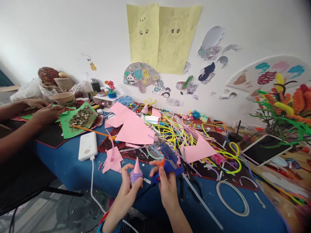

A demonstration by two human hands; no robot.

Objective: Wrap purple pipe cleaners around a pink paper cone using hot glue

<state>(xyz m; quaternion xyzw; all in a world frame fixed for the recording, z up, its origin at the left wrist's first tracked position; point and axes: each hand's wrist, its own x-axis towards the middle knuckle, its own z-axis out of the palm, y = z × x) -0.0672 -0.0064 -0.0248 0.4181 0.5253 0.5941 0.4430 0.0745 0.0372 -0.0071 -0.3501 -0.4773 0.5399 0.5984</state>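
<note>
Between its fingers and thumb, my left hand (pixel 128 191) pinches a small pink paper cone (pixel 137 167) with purple chenille stem wrapped round its lower part. The cone points upward. Just to the right, my right hand (pixel 167 191) is wrapped round a blue hot glue gun (pixel 170 159) with an orange trigger. A long translucent glue stick (pixel 202 201) shows beyond the gun toward the lower right. Both hands are over the front of the blue-covered table (pixel 70 163), a short gap apart. Black-handled scissors (pixel 194 185) lie beside the gun, partly hidden by it.
Pink paper sheets (pixel 134 127) and yellow chenille stems (pixel 173 137) cover the table's middle. A white power bank (pixel 87 146) with a cable lies left, a tape roll (pixel 232 198) right. A tablet (pixel 266 149) stands tilted. Another person's hands (pixel 45 115) work at far left.
</note>
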